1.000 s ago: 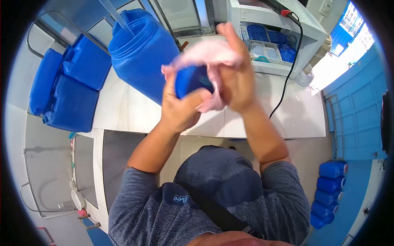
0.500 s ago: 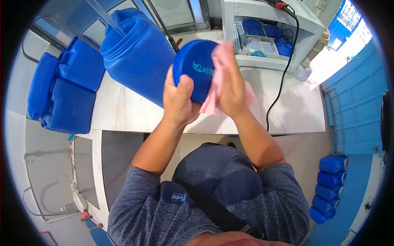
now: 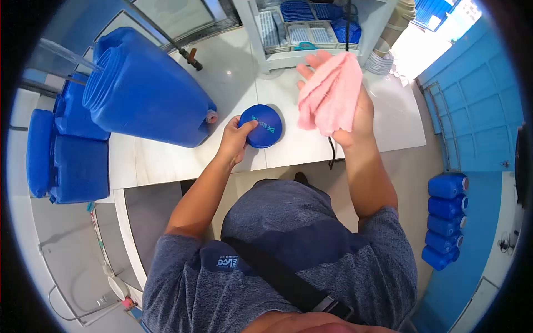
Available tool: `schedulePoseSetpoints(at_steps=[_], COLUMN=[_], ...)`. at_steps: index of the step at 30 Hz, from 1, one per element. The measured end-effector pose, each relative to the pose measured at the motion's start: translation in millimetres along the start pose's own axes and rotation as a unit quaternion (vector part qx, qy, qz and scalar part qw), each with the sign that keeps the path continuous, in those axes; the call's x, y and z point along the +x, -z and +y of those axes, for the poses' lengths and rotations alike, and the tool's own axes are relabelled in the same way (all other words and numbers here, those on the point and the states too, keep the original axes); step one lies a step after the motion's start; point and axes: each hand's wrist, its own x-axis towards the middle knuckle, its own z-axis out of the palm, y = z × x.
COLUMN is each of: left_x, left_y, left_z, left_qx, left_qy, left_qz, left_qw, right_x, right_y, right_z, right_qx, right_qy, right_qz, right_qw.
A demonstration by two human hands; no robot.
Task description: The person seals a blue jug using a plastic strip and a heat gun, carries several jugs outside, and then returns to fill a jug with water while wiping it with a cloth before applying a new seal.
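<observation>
My left hand (image 3: pixel 233 143) grips a round blue screw lid (image 3: pixel 267 126) by its left edge, thumb pressed on the top where green lettering shows. It is held over the white counter (image 3: pixel 227 72), near its front edge. On my raised right hand (image 3: pixel 362 119) a pink cloth (image 3: pixel 331 95) lies draped across the palm, fingertips spread beyond it. Left of the lid stands a large blue jerrycan (image 3: pixel 152 89), its wide threaded mouth uncovered. A clear tube (image 3: pixel 69 54) reaches into that mouth.
More blue jerrycans (image 3: pixel 82 169) sit at the left end. A white shelf unit (image 3: pixel 277 65) with baskets of blue packets is at the back, a tap (image 3: pixel 191 58) beside it. Small blue cans (image 3: pixel 444 206) line the right wall. A black cable (image 3: pixel 332 152) hangs over the counter edge.
The lid and cloth have separated: my left hand has lowered the lid, while my right hand has moved right with the cloth. The whole view has shifted.
</observation>
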Motion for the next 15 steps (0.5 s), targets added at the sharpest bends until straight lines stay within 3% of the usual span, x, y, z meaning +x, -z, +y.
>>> schedulePoseSetpoints(at_steps=[1, 2, 3, 4, 5, 6, 7, 8, 9, 11, 12, 15], left_x=[7.0, 14.2, 12.4, 6.3, 0.9, -9.2, -21.4, -34.5, -45.9, -56.5, -60.6, -92.9], left_y=[-4.5, -5.8, -12.3, -24.4, -35.1, -47.1, -64.0, -83.6, -95.3, -103.8, -107.8, -115.8], left_z=[-4.5, -7.0, -5.5, 1.1, 10.2, 30.5, 49.1, 65.3, 79.2, 102.6, 114.2, 146.8], left_qx=[0.035, 0.119, 0.119, 0.337, 0.524, 0.472, 0.474, 0.396, 0.312, 0.369, 0.422, 0.433], left_qy=[-0.002, -0.04, -0.041, -0.22, -0.378, -0.381, -0.378, -0.42, -0.455, -0.462, -0.468, -0.416], left_qz=[-0.003, -0.003, -0.001, 0.095, 0.181, 0.129, 0.135, 0.057, -0.02, -0.031, -0.051, 0.024], left_qw=[0.999, 0.992, 0.992, 0.911, 0.742, 0.784, 0.783, 0.815, 0.834, 0.806, 0.775, 0.799], right_x=[3.3, 6.6, 9.7, 11.3, 11.0, 9.9, 9.8, 11.9, 13.9, 19.2, 21.0, 25.8], right_y=[0.4, -0.4, -1.5, -7.7, -13.7, -19.7, -21.6, -11.7, -13.3, -18.8, -15.9, 7.1], right_z=[-7.7, -12.4, -17.4, -20.7, -20.9, -19.0, -17.0, -15.7, -10.9, -3.3, -5.5, -22.5], right_qx=[0.001, -0.07, -0.139, -0.099, -0.097, -0.099, -0.1, -0.085, -0.081, -0.097, -0.096, -0.156], right_qy=[0.002, 0.0, -0.002, -0.011, -0.013, -0.027, -0.043, -0.091, -0.099, -0.112, -0.117, -0.139], right_qz=[0.001, -0.029, -0.061, -0.067, -0.07, -0.056, -0.042, -0.119, -0.122, -0.044, -0.049, -0.116], right_qw=[1.0, 0.997, 0.988, 0.993, 0.993, 0.993, 0.993, 0.985, 0.984, 0.988, 0.987, 0.971])
